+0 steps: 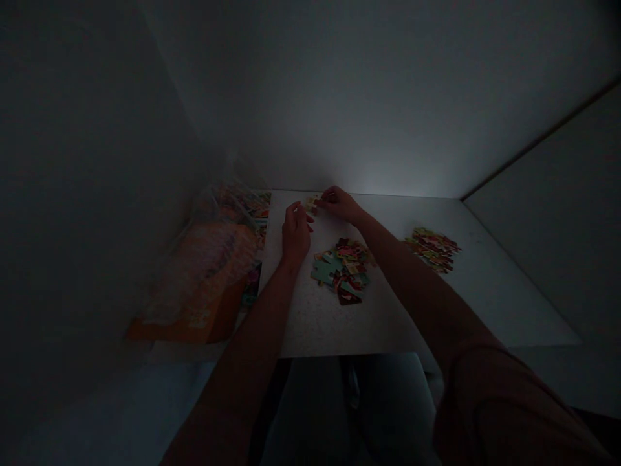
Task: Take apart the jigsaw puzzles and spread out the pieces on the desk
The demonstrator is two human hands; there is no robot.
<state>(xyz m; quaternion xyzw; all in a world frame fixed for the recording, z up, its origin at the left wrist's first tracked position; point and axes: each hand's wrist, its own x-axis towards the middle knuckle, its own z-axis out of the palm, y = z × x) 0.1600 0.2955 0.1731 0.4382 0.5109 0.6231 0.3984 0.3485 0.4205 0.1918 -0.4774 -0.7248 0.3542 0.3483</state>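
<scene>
The right hand (340, 204) pinches a jigsaw piece (310, 204) near the far edge of the table (310, 330); whether the left hand (295, 233) grips it too is unclear. Light, stiff card, best taken by its edges.

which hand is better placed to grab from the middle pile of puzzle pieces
Probably the left hand: it sits right beside the middle pile of jigsaw pieces, while the right hand is further off, up on a loose piece at the far side of the table.

Pale jigsaw pieces (310, 205) with dark red patches, just beyond a loose multicoloured heap of more pieces (342, 268)
</scene>
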